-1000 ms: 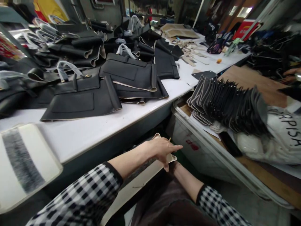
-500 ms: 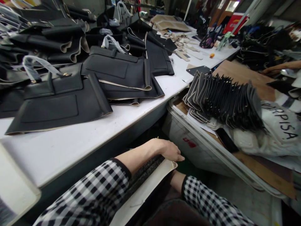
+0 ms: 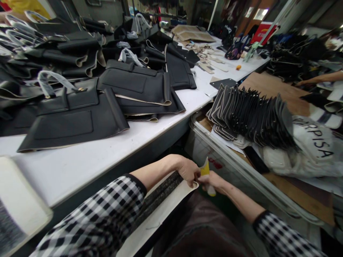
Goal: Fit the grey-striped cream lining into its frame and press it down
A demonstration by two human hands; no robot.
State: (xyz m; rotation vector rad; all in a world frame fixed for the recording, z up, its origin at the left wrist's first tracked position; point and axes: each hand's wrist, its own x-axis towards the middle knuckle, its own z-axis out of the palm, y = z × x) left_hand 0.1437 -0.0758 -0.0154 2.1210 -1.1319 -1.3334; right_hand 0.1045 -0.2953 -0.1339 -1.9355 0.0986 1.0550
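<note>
A black leather piece with a cream backing [image 3: 167, 216] lies slantwise over my lap, its far end near both hands. My left hand [image 3: 189, 170] is closed at that far end, its fingertips pinching the edge. Right beside it, my right hand [image 3: 213, 181] is closed around a small yellow-and-whitish piece [image 3: 205, 169], which sticks out above and below the fingers. Its kind is unclear. The two hands nearly touch. A dark grey fuzzy strip [image 3: 163, 194] shows between the left forearm and the cream face.
Black leather bag panels [image 3: 64, 125] with wrapped handles lie on the white table [image 3: 107, 160]. To the right, a translucent bin [image 3: 227, 146] bears a row of black flaps [image 3: 249, 117] and a phone [image 3: 256, 159]. Another person's arm [image 3: 321, 77] reaches in at far right.
My right hand has come up from behind the leather piece with the yellow-and-whitish piece in it. My left hand has lowered onto the edge, fingers now closed. The view has shifted slightly.
</note>
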